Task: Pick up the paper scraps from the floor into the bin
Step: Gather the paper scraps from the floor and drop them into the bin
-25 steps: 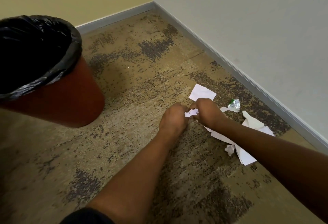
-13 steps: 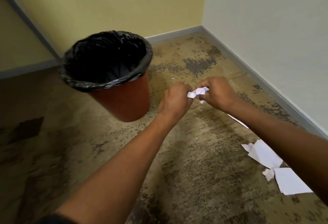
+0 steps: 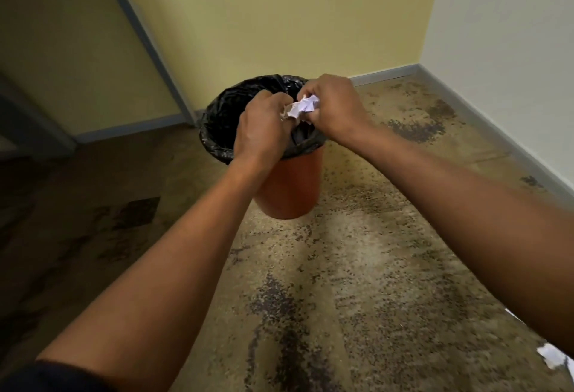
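Both hands are held out over the open mouth of the bin, an orange-red bucket lined with a black bag folded over its rim. The left hand and the right hand each have their fingers curled and clamped on 1 crumpled wad of white paper, which sits between them just above the bag's opening. The bin stands on speckled, stained carpet near the corner where a yellow wall meets a white wall. Another white scrap lies on the floor at the lower right edge, partly hidden by the right forearm.
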{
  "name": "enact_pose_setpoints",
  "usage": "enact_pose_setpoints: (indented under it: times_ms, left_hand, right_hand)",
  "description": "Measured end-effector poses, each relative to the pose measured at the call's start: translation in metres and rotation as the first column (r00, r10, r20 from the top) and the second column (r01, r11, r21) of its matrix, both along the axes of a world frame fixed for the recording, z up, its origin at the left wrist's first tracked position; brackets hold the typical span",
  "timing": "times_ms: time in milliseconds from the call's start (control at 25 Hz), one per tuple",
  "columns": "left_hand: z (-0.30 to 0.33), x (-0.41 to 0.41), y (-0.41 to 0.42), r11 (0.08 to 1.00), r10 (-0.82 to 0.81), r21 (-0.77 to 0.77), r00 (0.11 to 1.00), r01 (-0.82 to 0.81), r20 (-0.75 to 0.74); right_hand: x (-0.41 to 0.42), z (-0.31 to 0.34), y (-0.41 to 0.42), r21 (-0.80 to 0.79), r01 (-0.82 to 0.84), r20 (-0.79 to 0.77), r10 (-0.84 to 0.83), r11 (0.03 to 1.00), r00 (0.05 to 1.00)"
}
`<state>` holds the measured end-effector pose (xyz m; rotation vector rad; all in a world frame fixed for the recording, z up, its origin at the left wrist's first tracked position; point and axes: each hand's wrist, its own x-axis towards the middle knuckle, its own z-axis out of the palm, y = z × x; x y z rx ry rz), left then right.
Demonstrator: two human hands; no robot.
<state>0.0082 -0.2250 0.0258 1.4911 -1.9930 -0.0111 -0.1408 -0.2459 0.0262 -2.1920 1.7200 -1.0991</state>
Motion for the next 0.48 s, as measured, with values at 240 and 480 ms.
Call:
enact_pose_setpoints:
  times_ms: [240,480]
  left_hand:
    - [-0.009,0.026,-0.015,0.960,0.111,0.250,0.992,-0.124,0.067]
    - [-0.015,0.021,-0.006,0.969,0.042,0.241,0.998,-0.052,0.044]
  right_hand:
    - [0.024,-0.020,-0.012,0.126,-0.054,-0.051,0.061,0.991,0.997]
    - [0.000,-0.015,-0.001,0.087,-0.033,-0.030,0.036,0.996,0.999]
